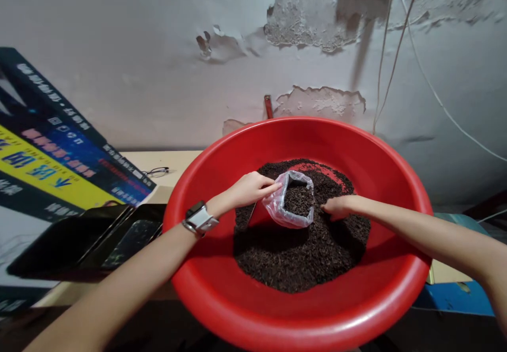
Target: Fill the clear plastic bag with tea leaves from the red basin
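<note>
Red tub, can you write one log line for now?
left hand: holding bag; right hand: at grains; bag: open, grains inside; tub: more grains

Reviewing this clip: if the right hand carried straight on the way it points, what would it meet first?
Probably the loose dark grains right in front of the right hand, then the open side of the plastic-lined bag; depth is hard to judge.
</note>
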Motion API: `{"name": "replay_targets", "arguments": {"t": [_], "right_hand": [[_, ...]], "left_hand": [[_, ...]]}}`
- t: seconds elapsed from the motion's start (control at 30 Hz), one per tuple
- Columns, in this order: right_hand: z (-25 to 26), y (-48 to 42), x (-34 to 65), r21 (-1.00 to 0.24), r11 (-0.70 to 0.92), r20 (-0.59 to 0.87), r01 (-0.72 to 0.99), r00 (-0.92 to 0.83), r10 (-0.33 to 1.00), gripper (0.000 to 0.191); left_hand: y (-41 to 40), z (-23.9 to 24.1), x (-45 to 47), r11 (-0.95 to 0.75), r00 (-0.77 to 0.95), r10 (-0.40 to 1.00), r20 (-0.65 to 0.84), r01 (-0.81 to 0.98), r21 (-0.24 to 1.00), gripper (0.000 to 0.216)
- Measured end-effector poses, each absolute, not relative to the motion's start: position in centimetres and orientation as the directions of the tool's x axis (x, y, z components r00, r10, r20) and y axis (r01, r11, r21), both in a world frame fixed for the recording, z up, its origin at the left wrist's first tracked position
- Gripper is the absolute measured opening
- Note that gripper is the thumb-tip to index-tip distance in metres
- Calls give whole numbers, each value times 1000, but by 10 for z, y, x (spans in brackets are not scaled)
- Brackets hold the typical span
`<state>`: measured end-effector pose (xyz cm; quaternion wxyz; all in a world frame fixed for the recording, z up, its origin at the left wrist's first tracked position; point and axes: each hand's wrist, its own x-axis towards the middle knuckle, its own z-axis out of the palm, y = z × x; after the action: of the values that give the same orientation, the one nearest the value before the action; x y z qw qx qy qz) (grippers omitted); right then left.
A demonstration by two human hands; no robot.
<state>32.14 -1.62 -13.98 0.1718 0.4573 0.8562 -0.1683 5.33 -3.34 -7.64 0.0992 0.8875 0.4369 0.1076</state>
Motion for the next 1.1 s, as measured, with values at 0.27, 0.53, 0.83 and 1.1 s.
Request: {"name": "replay_targets", "arguments": {"t": [0.27, 0.53, 0.83, 1.1], "right_hand": [[-93, -30, 288, -523, 621, 358, 585, -510, 782, 23], [-127, -12, 299, -480, 237, 5, 845, -268, 963, 38], [-161, -38, 295, -298, 238, -616, 925, -376, 692, 95], [-146, -30, 301, -194, 443, -638, 875, -456, 621, 89]], "left_hand": [[-31, -90, 64, -575, 659, 752, -29, 677, 460, 52], [-38, -93, 70, -449, 500, 866, 2, 775, 445, 53], [-38, -90, 67, -439, 500, 866, -15, 776, 453, 51], [-35, -95, 67, -461, 522, 853, -7, 760, 459, 50]]}}
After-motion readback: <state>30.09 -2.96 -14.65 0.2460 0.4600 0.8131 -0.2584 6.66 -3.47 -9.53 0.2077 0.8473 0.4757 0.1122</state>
